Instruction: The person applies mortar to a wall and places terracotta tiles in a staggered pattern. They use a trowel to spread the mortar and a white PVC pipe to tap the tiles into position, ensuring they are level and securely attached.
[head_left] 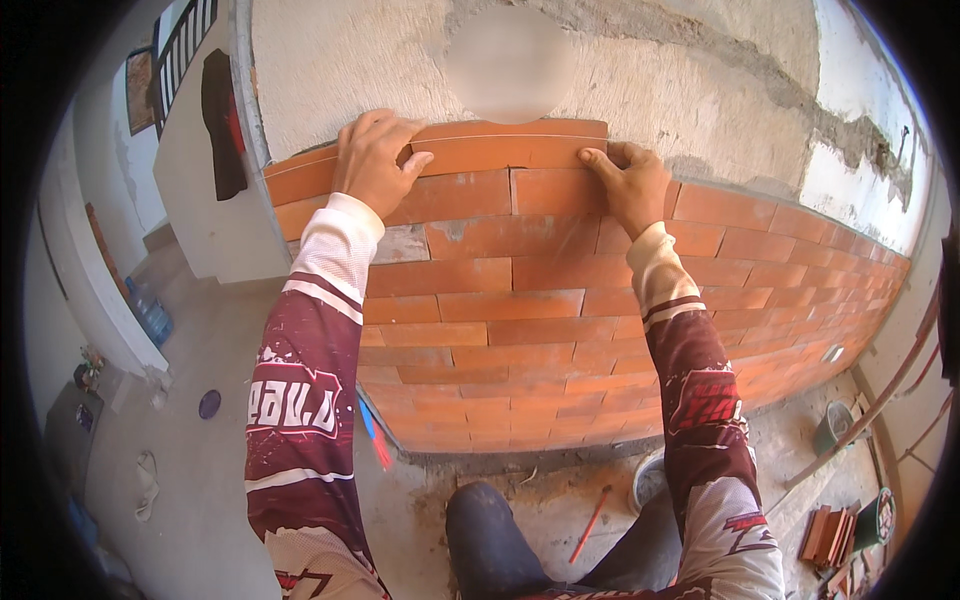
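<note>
A long terracotta brick tile (505, 150) lies along the top row of tiles on the wall (560, 270), below bare rough plaster (350, 60). My left hand (378, 165) is closed on its left end, fingertips at the upper edge and thumb pointing right, beside another top-row tile (298, 176). At the tile's right end, my right hand (630, 180) grips with thumb on the front and fingers curled at the edge. A thin pale string (470, 136) runs horizontally across the tile's face.
Below are a bucket (650, 485), a red-handled tool (592, 522), a second bucket (833, 425) and stacked tiles (828, 535). Leaning poles (880, 400) stand at right. Water bottles (150, 315), a dark hanging cloth (225, 125) and a railing (175, 55) are at left.
</note>
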